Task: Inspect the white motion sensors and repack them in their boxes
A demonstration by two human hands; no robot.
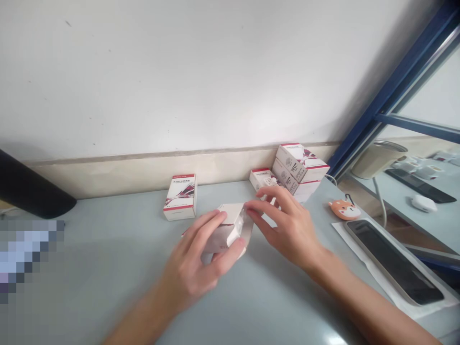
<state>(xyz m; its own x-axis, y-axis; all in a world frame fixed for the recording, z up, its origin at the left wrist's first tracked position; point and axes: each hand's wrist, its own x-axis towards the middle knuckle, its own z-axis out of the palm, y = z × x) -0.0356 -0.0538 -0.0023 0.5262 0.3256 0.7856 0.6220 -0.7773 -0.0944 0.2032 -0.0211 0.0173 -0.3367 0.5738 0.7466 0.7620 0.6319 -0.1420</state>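
My left hand is wrapped round a small white carton with red print, holding it just above the grey table. One end of the carton is open, and a flap sticks out to the right. My right hand pinches that flap with thumb and forefinger, while the other fingers are spread above it.
One matching carton stands upright by the wall. A stack of several more sits at the back right. An orange animal-shaped charm and a dark phone on white paper lie at the right. A black object lies at far left.
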